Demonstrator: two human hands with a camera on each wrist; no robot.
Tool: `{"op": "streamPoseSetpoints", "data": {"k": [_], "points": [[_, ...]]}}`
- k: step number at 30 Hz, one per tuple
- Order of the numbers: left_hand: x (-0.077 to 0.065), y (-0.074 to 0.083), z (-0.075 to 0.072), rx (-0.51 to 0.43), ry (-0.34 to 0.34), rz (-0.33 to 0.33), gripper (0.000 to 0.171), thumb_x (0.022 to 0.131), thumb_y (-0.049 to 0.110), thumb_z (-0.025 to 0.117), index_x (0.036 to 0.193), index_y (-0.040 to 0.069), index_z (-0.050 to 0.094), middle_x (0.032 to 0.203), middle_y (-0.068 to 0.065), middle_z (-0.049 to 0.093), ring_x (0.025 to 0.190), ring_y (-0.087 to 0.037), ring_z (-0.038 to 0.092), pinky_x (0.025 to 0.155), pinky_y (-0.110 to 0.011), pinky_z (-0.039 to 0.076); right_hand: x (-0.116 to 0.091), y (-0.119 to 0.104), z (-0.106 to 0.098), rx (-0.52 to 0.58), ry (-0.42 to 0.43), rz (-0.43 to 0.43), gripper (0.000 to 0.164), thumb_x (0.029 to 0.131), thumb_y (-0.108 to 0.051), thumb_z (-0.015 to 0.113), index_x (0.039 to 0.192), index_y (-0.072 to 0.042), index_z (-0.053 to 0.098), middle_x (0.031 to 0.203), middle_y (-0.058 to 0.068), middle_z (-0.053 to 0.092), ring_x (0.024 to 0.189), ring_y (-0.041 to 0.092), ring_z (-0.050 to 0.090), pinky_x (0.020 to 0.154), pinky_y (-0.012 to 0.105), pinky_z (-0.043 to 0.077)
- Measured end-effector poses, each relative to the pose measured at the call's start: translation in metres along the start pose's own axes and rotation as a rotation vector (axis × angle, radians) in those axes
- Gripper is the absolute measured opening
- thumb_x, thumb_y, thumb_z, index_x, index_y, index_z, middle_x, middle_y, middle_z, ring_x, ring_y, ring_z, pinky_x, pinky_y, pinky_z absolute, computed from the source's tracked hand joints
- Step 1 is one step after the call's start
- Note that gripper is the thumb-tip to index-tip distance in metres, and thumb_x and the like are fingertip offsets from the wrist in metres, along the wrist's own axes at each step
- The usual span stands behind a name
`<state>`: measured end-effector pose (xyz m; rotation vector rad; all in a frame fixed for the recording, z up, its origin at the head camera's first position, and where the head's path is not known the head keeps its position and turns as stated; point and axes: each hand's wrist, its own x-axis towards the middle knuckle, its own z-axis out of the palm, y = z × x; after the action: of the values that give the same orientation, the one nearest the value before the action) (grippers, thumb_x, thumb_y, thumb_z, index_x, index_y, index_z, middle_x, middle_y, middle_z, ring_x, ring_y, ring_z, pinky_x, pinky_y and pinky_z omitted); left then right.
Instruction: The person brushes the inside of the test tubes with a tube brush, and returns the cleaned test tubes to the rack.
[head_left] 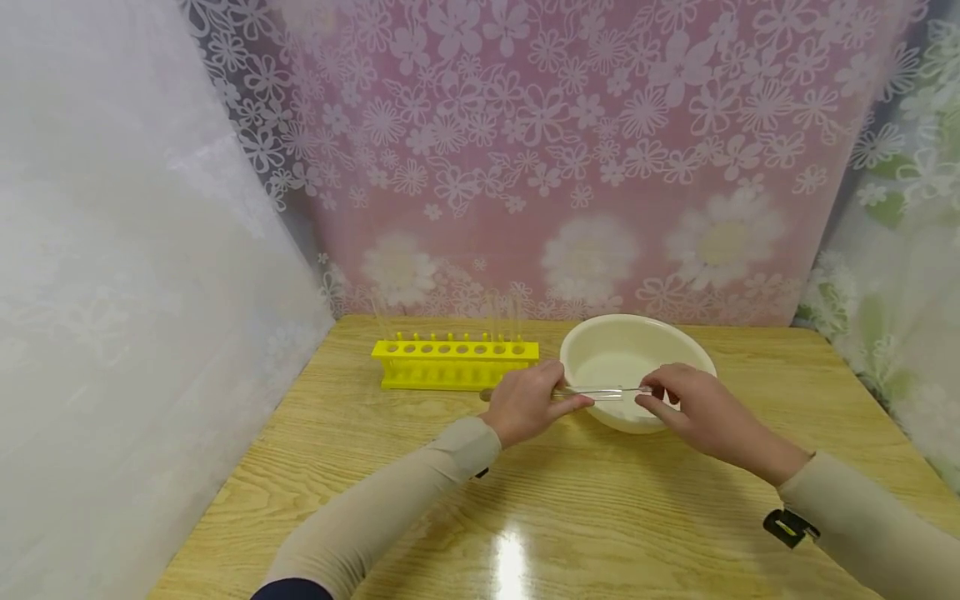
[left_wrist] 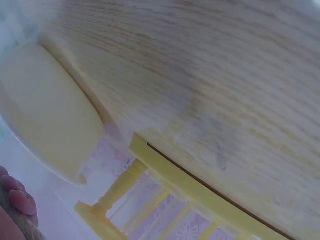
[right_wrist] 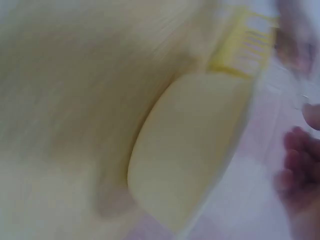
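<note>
Test tube (head_left: pixel 602 392) lies nearly level over the near part of the cream basin (head_left: pixel 630 422) in the head view, with the left grip (head_left: pixel 525 402) curled round it and the right grip (head_left: pixel 697 408) pinching a thin wire (head_left: pixel 634 390) at its mouth. Working well here probably means drawing wire and glass along one line, since a slanted pull could chip the rim; a light, steady left hold should stop the tube from twisting, and staying over the basin would catch drips. Beneath spreads the wood-grain bench (head_left: pixel 637 517), glare near its front; the yellow rack (head_left: pixel 450 358) stands left of the basin with some clear tubes (head_left: pixel 515 312) in it, before a pink flowered cloth (head_left: pixel 465 142), with pale sheets (head_left: pixel 142 250) at both sides. From the left wrist, curled fingertips (left_wrist: pixel 22 201) meet a brownish thing (left_wrist: pixel 30 227) I cannot identify, while bench, basin and rack fill the rest. From the right wrist, blur smears the fingers at the right edge, so that view alone cannot confirm the pinch
</note>
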<state>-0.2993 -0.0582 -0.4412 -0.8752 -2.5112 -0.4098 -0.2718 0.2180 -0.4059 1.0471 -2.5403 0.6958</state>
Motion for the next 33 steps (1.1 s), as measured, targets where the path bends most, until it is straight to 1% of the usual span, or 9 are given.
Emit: {"op": "streamPoseSetpoints", "data": {"k": [4, 7, 9, 14, 17, 19, 24, 30, 33], "points": [[0.001, -0.001, 0.000, -0.008, -0.003, -0.014, 0.044, 0.089, 0.060, 0.067, 0.085, 0.019, 0.053, 0.071, 0.011, 0.046, 0.049, -0.004, 0.035, 0.043, -0.016, 0.027, 0.001, 0.005, 0.004, -0.376, 0.178, -0.374, 0.036, 0.110, -0.027, 0.043, 0.095, -0.004, 0.067, 0.084, 0.003, 0.061, 0.073, 0.015, 0.055, 0.057, 0.030, 0.051], [0.001, -0.001, 0.000, -0.002, -0.008, 0.003, 0.044, 0.089, 0.060, 0.068, 0.083, 0.019, 0.051, 0.071, 0.011, 0.046, 0.049, -0.004, 0.035, 0.042, -0.016, 0.026, 0.001, 0.008, 0.004, -0.471, 0.191, -0.500, 0.051, 0.113, -0.021, 0.022, 0.095, 0.001, 0.064, 0.084, 0.009, 0.061, 0.072, 0.020, 0.055, 0.056, 0.031, 0.051], [0.001, -0.001, 0.000, -0.003, -0.011, 0.013, 0.044, 0.089, 0.059, 0.068, 0.083, 0.019, 0.050, 0.072, 0.011, 0.046, 0.048, -0.004, 0.034, 0.042, -0.016, 0.026, 0.001, 0.009, 0.004, -0.471, 0.169, -0.507, 0.052, 0.112, -0.019, 0.019, 0.094, 0.000, 0.064, 0.084, 0.009, 0.062, 0.072, 0.020, 0.055, 0.056, 0.031, 0.050], [0.002, 0.000, 0.000, 0.034, 0.007, 0.032, 0.045, 0.089, 0.061, 0.067, 0.083, 0.019, 0.051, 0.071, 0.011, 0.046, 0.047, -0.004, 0.032, 0.042, -0.017, 0.024, 0.000, 0.003, 0.000, -0.246, 0.044, -0.280, 0.012, 0.101, -0.008, 0.061, 0.095, -0.009, 0.071, 0.087, -0.002, 0.068, 0.076, 0.013, 0.063, 0.063, 0.029, 0.054], [0.002, 0.001, -0.001, 0.055, 0.007, 0.047, 0.046, 0.088, 0.063, 0.066, 0.083, 0.020, 0.051, 0.071, 0.012, 0.046, 0.047, -0.003, 0.033, 0.041, -0.016, 0.024, 0.000, 0.001, -0.002, -0.148, -0.003, -0.168, 0.012, 0.089, -0.003, 0.073, 0.096, -0.013, 0.074, 0.088, -0.005, 0.071, 0.078, 0.012, 0.067, 0.066, 0.029, 0.054], [0.002, 0.001, -0.001, 0.047, 0.002, 0.048, 0.046, 0.088, 0.063, 0.066, 0.083, 0.020, 0.051, 0.071, 0.012, 0.046, 0.047, -0.003, 0.034, 0.041, -0.016, 0.024, 0.000, 0.002, -0.002, -0.194, 0.006, -0.229, 0.011, 0.100, -0.010, 0.062, 0.097, -0.011, 0.072, 0.088, -0.003, 0.071, 0.079, 0.014, 0.067, 0.065, 0.031, 0.055], [0.002, 0.001, -0.002, -0.014, -0.011, 0.019, 0.044, 0.090, 0.058, 0.068, 0.081, 0.021, 0.047, 0.070, 0.012, 0.046, 0.047, -0.003, 0.035, 0.042, -0.016, 0.027, 0.001, 0.011, -0.001, -0.417, 0.168, -0.520, 0.050, 0.112, -0.028, 0.027, 0.103, -0.001, 0.067, 0.086, 0.006, 0.066, 0.074, 0.019, 0.061, 0.058, 0.031, 0.054], [0.001, 0.002, -0.002, -0.045, -0.010, 0.020, 0.044, 0.091, 0.059, 0.066, 0.080, 0.021, 0.046, 0.069, 0.010, 0.045, 0.048, -0.003, 0.034, 0.042, -0.015, 0.027, -0.003, 0.018, -0.004, -0.637, 0.195, -0.668, 0.047, 0.112, -0.010, 0.020, 0.101, 0.004, 0.064, 0.088, 0.012, 0.061, 0.073, 0.023, 0.055, 0.058, 0.031, 0.052], [0.001, 0.003, -0.002, -0.028, -0.005, 0.031, 0.045, 0.091, 0.060, 0.065, 0.080, 0.020, 0.047, 0.069, 0.011, 0.045, 0.047, -0.003, 0.034, 0.042, -0.015, 0.026, -0.003, 0.019, -0.004, -0.623, 0.176, -0.663, 0.048, 0.112, -0.010, 0.019, 0.099, 0.003, 0.063, 0.089, 0.011, 0.062, 0.073, 0.022, 0.055, 0.058, 0.030, 0.052]]}}
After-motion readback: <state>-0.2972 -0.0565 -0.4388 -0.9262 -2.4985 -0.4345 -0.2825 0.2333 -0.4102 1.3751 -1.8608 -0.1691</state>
